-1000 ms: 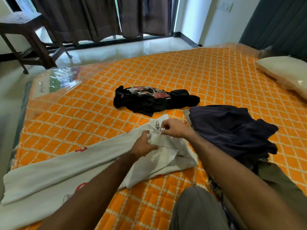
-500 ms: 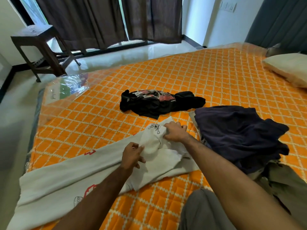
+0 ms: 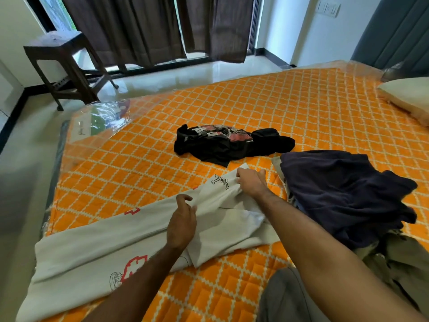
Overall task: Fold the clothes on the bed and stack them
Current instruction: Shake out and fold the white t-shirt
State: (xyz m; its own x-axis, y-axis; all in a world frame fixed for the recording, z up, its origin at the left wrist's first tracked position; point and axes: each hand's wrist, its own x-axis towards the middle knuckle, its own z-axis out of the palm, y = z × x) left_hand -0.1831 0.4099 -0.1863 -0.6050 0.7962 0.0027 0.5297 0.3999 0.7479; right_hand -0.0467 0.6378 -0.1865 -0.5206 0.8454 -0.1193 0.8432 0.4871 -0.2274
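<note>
Two bare hands work one white printed garment [image 3: 97,247] that lies stretched across the orange quilted bed [image 3: 290,108], its long part running away to the left of the grip. Right hand [image 3: 251,183] pinches the cloth's far end, fingers curled round a bunched fold right next to a small skull-and-crossbones print [image 3: 221,181]; the corner of the cloth pokes up just beyond the knuckles. Left hand [image 3: 182,223] sits on the same garment, nearer and left of the right-hand pinch, fingers bent with the tips at a raised fold; whether they actually clamp the fabric, cannot tell. Red pixel-style print [image 3: 135,266] and a line drawing show on the garment's near-left part, well away from both hands. Just right of the right-hand grip, almost touching the wrist, a rumpled navy garment [image 3: 343,194] tops a loose pile, with olive cloth [image 3: 399,259] showing at the pile's near edge. Beyond the grip, apart from it, a crumpled black shirt with a pink and white print [image 3: 229,141] lies on the bed. Far right of the grip, a cream pillow [image 3: 408,96]. Far left beyond, clear plastic wrap [image 3: 104,117] at the mattress corner, then a dark wooden stool [image 3: 62,66] on the floor, with dark curtains [image 3: 130,29] behind. Grey-clad knee [image 3: 285,298] at the bottom edge, under the right forearm.
</note>
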